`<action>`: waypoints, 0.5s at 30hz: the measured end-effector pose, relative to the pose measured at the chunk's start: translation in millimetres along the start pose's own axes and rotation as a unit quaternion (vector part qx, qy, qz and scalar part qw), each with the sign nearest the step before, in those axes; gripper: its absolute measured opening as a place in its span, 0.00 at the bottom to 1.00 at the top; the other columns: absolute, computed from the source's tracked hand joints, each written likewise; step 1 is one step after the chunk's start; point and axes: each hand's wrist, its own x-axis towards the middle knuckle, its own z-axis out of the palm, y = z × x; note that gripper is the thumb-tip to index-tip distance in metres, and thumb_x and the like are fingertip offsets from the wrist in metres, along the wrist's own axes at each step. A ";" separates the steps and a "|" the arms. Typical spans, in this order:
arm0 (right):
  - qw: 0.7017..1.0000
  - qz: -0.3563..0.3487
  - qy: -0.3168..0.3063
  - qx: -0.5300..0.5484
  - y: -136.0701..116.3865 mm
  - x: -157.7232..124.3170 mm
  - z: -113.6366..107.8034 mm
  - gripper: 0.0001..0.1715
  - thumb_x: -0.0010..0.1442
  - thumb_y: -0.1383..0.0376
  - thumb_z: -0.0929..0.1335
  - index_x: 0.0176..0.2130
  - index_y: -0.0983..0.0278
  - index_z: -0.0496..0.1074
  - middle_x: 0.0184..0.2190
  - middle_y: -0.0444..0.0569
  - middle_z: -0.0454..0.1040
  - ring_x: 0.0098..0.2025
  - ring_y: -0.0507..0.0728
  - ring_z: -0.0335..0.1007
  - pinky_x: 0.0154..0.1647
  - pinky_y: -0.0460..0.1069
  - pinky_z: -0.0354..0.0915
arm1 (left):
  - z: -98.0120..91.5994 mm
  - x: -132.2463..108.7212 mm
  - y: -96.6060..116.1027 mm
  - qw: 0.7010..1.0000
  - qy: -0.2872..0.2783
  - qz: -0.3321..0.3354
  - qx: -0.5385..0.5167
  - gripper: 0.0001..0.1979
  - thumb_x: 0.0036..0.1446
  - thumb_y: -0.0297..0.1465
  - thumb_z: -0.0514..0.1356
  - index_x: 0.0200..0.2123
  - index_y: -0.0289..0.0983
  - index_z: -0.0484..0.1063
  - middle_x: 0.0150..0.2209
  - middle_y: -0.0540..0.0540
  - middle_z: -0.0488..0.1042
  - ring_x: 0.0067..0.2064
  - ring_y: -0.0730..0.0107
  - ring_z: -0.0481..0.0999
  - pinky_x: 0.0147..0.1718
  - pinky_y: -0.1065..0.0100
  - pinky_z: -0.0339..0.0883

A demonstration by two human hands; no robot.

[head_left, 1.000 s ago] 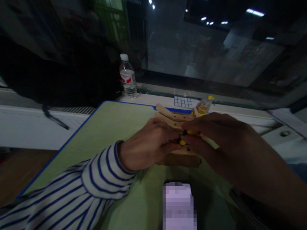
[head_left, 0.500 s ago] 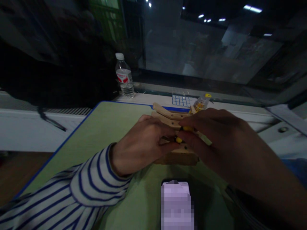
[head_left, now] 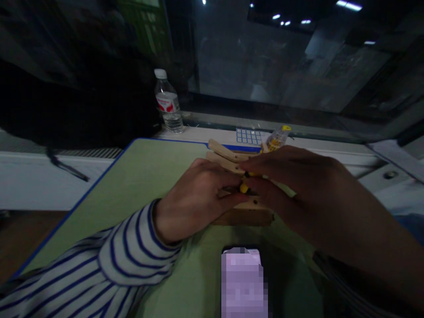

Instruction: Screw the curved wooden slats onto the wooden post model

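Observation:
My left hand point(head_left: 198, 194) is closed, thumb and forefinger pinched on a small yellow and black piece point(head_left: 244, 188). From the other side my right hand point(head_left: 294, 181) pinches a second small yellow piece with a dark end point(head_left: 251, 174), mostly covered by the fingers. The two pieces sit very close together; whether they touch is hard to tell. Under and around both hands lie pale wooden parts with drilled holes: an angled wooden strip point(head_left: 220, 149) at the back and a thicker wooden block point(head_left: 245, 217) in front. The hands hide the middle of these parts.
A phone point(head_left: 244, 282) with a blurred screen lies on the green table point(head_left: 159, 168) near me. On the sill behind stand a water bottle point(head_left: 168, 104), a blue-and-white grid sheet point(head_left: 248, 136) and a clear yellow-capped container point(head_left: 277, 138). A dark window rises beyond.
My right hand has shifted slightly left, its fingertips closer to the left hand's piece, and covers more of its own yellow piece. My left hand keeps its pinch; the view has tilted slightly.

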 end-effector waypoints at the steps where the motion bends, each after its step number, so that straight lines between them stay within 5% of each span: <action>1: 1.000 0.002 0.003 -0.010 0.0 0.2 0.3 0.15 0.66 0.68 0.62 0.48 0.65 0.74 0.44 0.50 0.79 0.44 0.58 0.76 0.45 0.52 0.69 | -0.3 0.3 -0.5 1.000 -0.009 -0.002 -0.019 0.06 0.60 0.33 0.62 0.33 0.40 0.78 0.33 0.52 0.79 0.36 0.70 0.77 0.38 0.67 0.64; 15: 0.997 0.009 0.007 -0.076 -5.3 1.1 2.7 0.15 0.66 0.64 0.62 0.47 0.63 0.74 0.41 0.52 0.79 0.42 0.61 0.75 0.44 0.56 0.68 | -6.3 1.9 -1.9 0.994 -0.062 0.038 -0.085 0.09 0.63 0.27 0.57 0.37 0.41 0.78 0.47 0.52 0.78 0.50 0.69 0.75 0.49 0.67 0.65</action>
